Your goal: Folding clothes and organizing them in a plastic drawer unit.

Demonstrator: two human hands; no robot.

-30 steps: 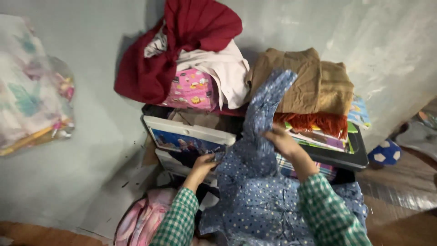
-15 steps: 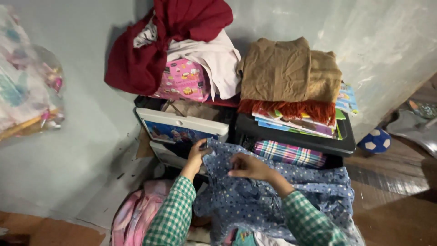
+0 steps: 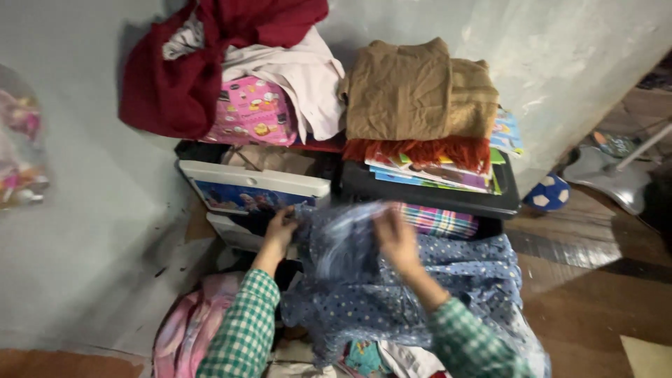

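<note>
Left hand (image 3: 278,227) and right hand (image 3: 396,238) gripping blue dotted garment (image 3: 420,294), blurred

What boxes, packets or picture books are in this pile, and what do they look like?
Pink packet: upper left, under the red cloth, soft, covered with small bright pictures.
White box: just beyond the left hand, flat, with a blue picture on its front.
Picture books: on the black bin beneath the brown folded cloth, thin, many colours.
</note>
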